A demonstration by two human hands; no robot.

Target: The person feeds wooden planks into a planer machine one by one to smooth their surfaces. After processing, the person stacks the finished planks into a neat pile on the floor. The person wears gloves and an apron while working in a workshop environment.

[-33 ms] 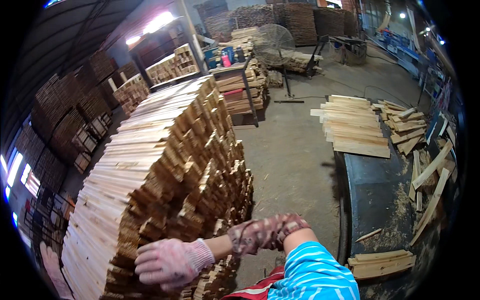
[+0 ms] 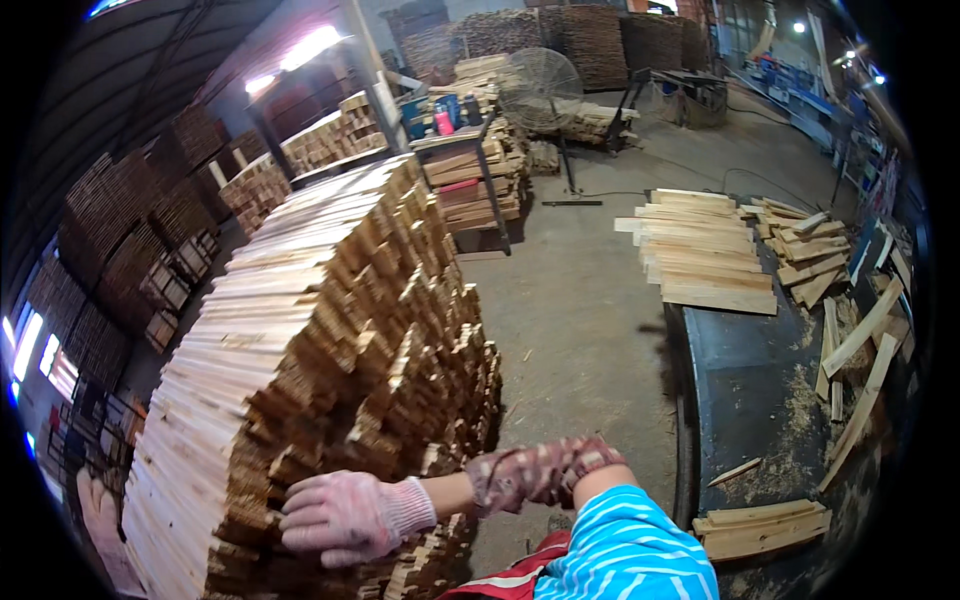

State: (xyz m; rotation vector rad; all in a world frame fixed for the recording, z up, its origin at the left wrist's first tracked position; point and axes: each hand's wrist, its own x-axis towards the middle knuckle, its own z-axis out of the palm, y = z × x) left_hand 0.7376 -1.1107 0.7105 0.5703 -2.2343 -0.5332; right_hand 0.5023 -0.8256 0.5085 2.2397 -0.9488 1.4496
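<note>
A tall stack of pale wooden slats (image 2: 215, 380) stands in front of me, its cut ends forming an uneven face toward my right. My right hand (image 2: 345, 518), in a pinkish work glove, rests by the slat ends low on that face. Its fingers are stretched out and grip nothing visible. At the stack's opposite end, by the picture's left edge, my left hand (image 2: 98, 510) is gloved too. Its fingers point upward beside the slat ends, and part of it lies in the dim rim.
A dark table (image 2: 745, 390) on the right carries a row of boards (image 2: 705, 250), a short bundle of boards (image 2: 762, 530), sawdust and offcuts (image 2: 865, 330). Farther back stand a large fan (image 2: 541, 90) and a metal-framed rack (image 2: 485, 175) over stacked wood. Tall lumber piles line the left side.
The view has shifted slightly, with the stack a little farther left in the picture. My right hand sits marginally farther right along the slat ends; my left hand has barely moved.
</note>
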